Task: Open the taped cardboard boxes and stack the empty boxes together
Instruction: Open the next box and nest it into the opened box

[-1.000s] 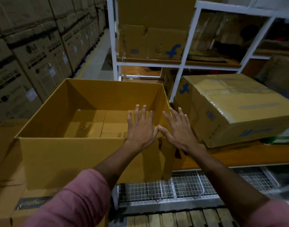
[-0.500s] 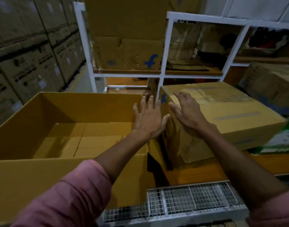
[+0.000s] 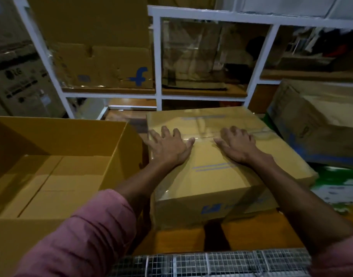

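Observation:
A closed cardboard box (image 3: 215,176) sealed with clear tape lies in the middle, on an orange wooden surface (image 3: 257,234). My left hand (image 3: 169,146) rests flat on its top near the left edge, fingers spread. My right hand (image 3: 237,144) lies on the top too, fingers curled down at the taped seam. Neither hand grips anything. To the left stands a large open empty box (image 3: 57,174), its flaps folded out of sight.
A white metal rack (image 3: 157,56) behind holds worn cardboard boxes (image 3: 103,64). Another battered box (image 3: 319,124) leans at the right over a green and white carton (image 3: 343,186). Stacked printed cartons (image 3: 15,76) line the left. Wire mesh (image 3: 211,262) runs along the bottom.
Both hands left the open box's right wall and moved right onto the top of the taped box. My view has shifted right, bringing the taped box to the centre.

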`<state>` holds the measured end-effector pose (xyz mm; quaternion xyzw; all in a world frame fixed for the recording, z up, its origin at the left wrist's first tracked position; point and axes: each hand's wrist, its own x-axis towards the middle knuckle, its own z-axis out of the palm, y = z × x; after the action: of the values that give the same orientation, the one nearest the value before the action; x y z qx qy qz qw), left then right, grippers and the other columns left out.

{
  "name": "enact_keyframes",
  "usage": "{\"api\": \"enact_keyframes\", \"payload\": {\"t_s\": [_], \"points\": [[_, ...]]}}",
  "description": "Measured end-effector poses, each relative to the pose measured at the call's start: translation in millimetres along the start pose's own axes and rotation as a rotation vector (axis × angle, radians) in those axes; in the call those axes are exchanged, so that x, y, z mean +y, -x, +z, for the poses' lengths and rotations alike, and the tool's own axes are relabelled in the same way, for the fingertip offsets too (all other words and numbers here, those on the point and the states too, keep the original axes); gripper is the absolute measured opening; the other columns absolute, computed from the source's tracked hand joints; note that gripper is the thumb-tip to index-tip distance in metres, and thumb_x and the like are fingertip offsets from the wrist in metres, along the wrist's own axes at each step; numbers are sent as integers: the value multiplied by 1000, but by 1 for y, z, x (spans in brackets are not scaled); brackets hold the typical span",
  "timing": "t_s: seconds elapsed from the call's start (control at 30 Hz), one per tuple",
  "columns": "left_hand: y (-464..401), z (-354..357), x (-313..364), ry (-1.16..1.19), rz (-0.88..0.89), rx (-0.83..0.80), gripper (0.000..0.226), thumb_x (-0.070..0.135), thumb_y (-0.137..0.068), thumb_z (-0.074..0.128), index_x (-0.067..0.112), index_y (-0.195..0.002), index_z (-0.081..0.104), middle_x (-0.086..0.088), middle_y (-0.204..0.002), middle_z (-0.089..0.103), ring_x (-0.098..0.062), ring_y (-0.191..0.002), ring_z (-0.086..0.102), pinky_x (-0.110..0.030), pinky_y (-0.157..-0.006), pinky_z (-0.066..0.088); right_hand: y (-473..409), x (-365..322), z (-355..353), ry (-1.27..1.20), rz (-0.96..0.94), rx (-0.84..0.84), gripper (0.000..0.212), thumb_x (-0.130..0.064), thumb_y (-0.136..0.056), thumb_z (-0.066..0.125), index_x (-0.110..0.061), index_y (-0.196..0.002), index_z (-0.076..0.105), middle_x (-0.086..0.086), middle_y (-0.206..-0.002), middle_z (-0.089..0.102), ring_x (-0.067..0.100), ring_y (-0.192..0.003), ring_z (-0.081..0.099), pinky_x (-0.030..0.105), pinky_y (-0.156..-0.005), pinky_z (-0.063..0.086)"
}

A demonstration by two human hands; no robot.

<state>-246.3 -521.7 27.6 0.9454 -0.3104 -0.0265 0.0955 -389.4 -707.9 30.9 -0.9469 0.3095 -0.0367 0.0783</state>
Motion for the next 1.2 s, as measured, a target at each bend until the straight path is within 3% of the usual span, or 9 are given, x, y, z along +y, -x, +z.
{"api": "enact_keyframes", "payload": {"t_s": [0.2,0.3,0.43,0.6,0.73,0.83,0.97,1.1,1.2], "points": [[-29,0,-14,-51,51,6,77,72,-96,19,28,-159,22,-9,-170,10,-43,-154,4,-72,-115,12,-27,57,-9,10,83,9,68,-74,-97,26,-29,-145,42,9,-161,28,44,-145,23,61,-115,18],[-41,-1,-22,-63,62,19,72,71,-96,21,31,-156,28,-6,-168,16,-41,-153,9,-71,-113,17,-41,79,-14,2,100,-19,82,-87,-87,16,-38,-150,33,0,-166,21,47,-149,18,67,-114,18],[-51,-4,-25,-56,4,20,76,76,-93,26,33,-156,27,-8,-167,17,-47,-150,14,-69,-112,22,-60,94,-18,-19,86,-63,105,-102,-70,7,-40,-153,25,2,-169,14,42,-150,23,69,-113,28],[-65,-13,-28,11,-82,-33,84,82,-90,27,34,-158,21,-11,-168,9,-53,-145,24,-66,-108,34,-66,98,-27,-15,28,-88,96,-93,-82,23,-32,-157,27,5,-170,13,33,-153,22,64,-117,25],[-64,-9,-30,20,-54,-13,86,84,-88,27,34,-158,22,-10,-168,10,-54,-146,21,-68,-107,34,-63,102,-23,-58,32,-71,101,-98,-78,23,-35,-157,28,3,-170,12,33,-153,21,65,-118,22],[-55,-11,-31,31,-42,26,89,85,-85,30,33,-157,25,-9,-167,13,-55,-144,22,-69,-107,34,-50,100,-24,-128,-8,20,95,-93,-81,34,-32,-154,38,4,-169,20,33,-150,27,63,-117,27],[-38,-34,-36,71,-17,189,86,82,-86,35,31,-154,28,-9,-166,15,-54,-141,26,-67,-106,36,-36,89,-42,-208,-45,194,87,-86,-83,46,-32,-152,41,2,-167,25,36,-148,31,64,-114,31],[-24,-58,-42,105,15,547,83,78,-87,39,29,-153,26,-7,-165,10,-54,-131,39,-63,-103,39,-26,67,-64,-280,-99,417,82,-74,-86,54,-36,-155,33,-5,-170,11,43,-146,27,68,-112,28],[-11,-62,-46,207,53,685,85,67,-90,55,29,-157,18,-5,-167,-2,-50,-140,27,-64,-108,30,-15,53,-63,-374,-146,552,86,-58,-86,69,-30,-157,29,-4,-168,1,35,-150,17,68,-116,23]]}}
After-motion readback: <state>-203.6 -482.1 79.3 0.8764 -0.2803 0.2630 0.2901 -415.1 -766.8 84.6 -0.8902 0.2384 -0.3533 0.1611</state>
